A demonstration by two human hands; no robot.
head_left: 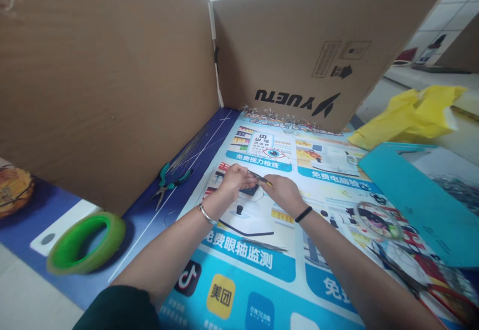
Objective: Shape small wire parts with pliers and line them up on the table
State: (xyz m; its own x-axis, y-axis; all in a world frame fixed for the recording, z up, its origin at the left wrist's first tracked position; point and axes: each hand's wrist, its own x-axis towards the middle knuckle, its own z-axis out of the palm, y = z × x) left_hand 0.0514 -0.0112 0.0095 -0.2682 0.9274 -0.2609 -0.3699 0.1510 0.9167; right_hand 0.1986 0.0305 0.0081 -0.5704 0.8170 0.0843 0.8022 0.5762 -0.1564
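Observation:
My left hand [232, 179] and my right hand [283, 192] meet over a printed poster [262, 270] spread on the table. Both are closed in a pinch on a thin dark stick with a yellow tip [261, 178], held between them just above the poster. A small dark object [249, 190] lies under my left fingers; I cannot tell what it is. A silver bangle [207, 215] is on my left wrist and a black band [303, 214] on my right.
Green-handled pliers [168, 182] and thin wires lie to the left. A green tape roll [87, 243] sits near left. Cardboard walls [299, 46] stand behind. A teal folder [419, 200], yellow bag [411, 113] and red-handled tool [441, 292] are on the right.

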